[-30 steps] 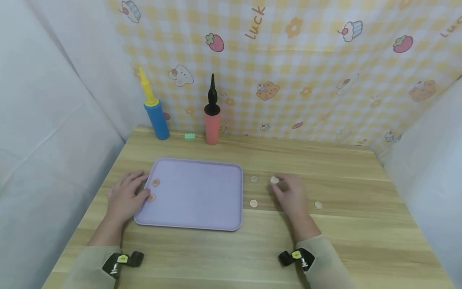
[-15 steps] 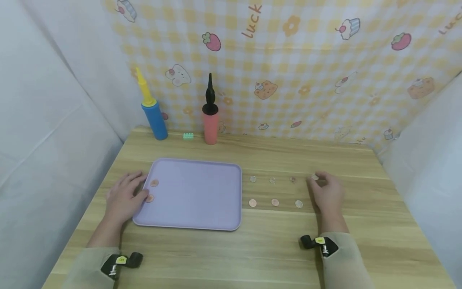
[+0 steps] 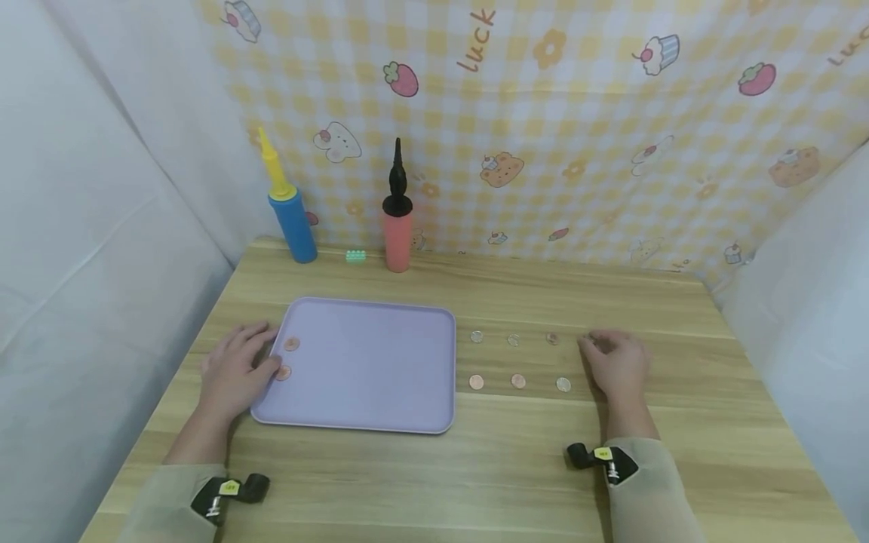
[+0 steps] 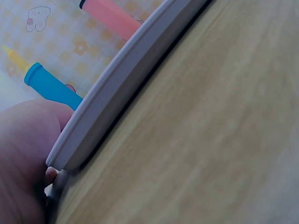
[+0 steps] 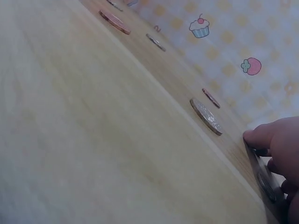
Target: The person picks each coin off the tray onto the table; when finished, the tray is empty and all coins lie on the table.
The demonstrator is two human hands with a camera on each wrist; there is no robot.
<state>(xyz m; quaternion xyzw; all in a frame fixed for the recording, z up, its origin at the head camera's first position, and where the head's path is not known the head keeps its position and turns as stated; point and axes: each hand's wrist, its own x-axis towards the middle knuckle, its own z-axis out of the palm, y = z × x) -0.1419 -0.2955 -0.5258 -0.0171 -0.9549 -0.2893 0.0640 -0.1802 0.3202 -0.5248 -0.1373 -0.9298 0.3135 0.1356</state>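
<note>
At the left end of the lilac tray (image 3: 366,362), my left hand (image 3: 234,369) holds the edge, its thumb over the rim close to one of two copper-coloured coins (image 3: 291,344) inside. The left wrist view shows a fingertip (image 4: 50,176) low at the tray's side. To the right, my right hand (image 3: 618,366) pinches a coin at its fingertips, close over the table and mostly covered by the fingers. A silver coin (image 5: 266,186) lies beneath that hand. Between hand and tray, coins lie in two rows, among them a silver coin (image 3: 563,385) and a copper coin (image 3: 518,381).
Along the back of the wooden table (image 3: 380,483) stand a blue pump (image 3: 294,226) with a yellow nozzle and a pink pump (image 3: 397,237) with a black one. A small green toy brick (image 3: 356,256) sits between them. A checked cloth (image 3: 577,113) hangs behind.
My right hand has moved rightward along the back row and lowered its coin toward the table. Coins formerly behind it now show in two rows. The left hand has stayed at the tray.
</note>
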